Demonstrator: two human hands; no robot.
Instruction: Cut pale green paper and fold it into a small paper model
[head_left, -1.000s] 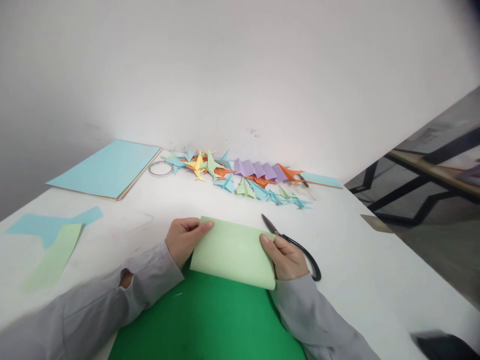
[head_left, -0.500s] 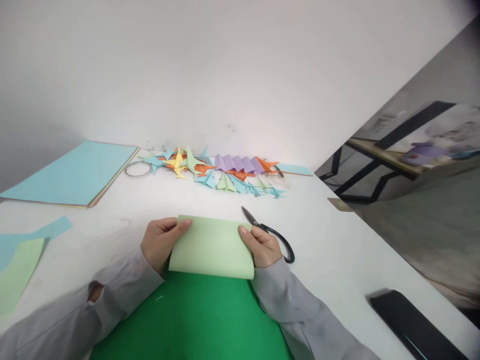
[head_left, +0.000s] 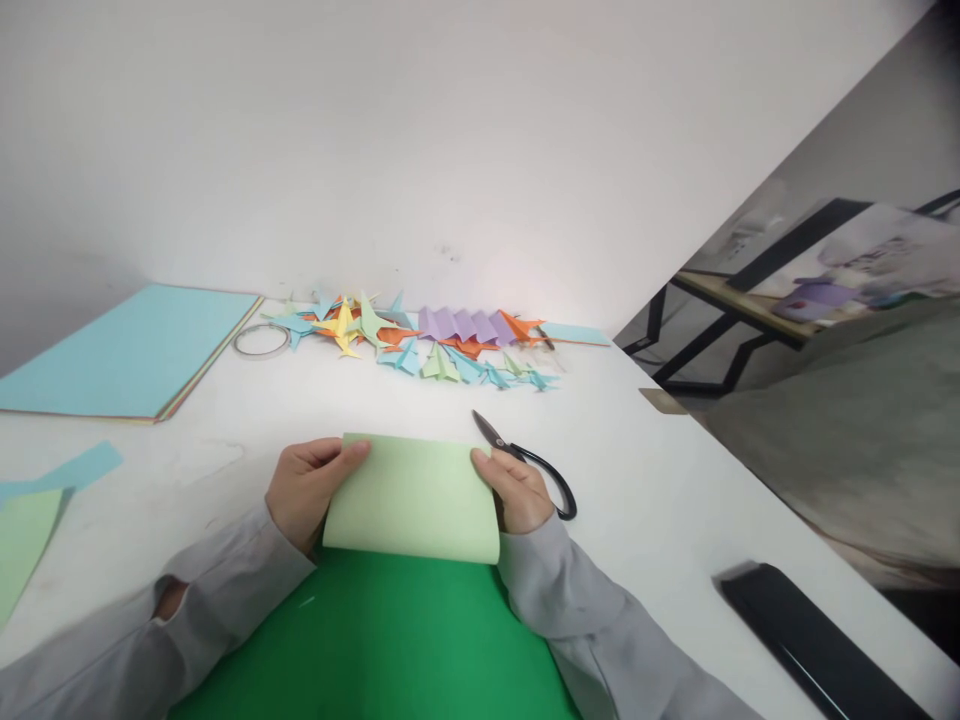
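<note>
Light green sheet [head_left: 412, 500]: held before us, its lower edge over the green material [head_left: 375, 640].
Left hand [head_left: 307, 490]: our thumb and fingers pinch the sheet's left edge.
Right hand [head_left: 517, 490]: pinches the right edge likewise.
Crease hazard: uneven pull, we judge, could skew or wrinkle it.
Scissors [head_left: 491, 431]: beside our right hand, contact unclear; a sideways sweep could knock them.
Folded paper figures [head_left: 367, 322]: along the wall [head_left: 480, 150], well clear of us.

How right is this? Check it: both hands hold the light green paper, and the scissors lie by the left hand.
One thing is wrong: the scissors lie by the right hand, not the left hand, as the head view shows. Both hands do hold the light green paper.
</note>
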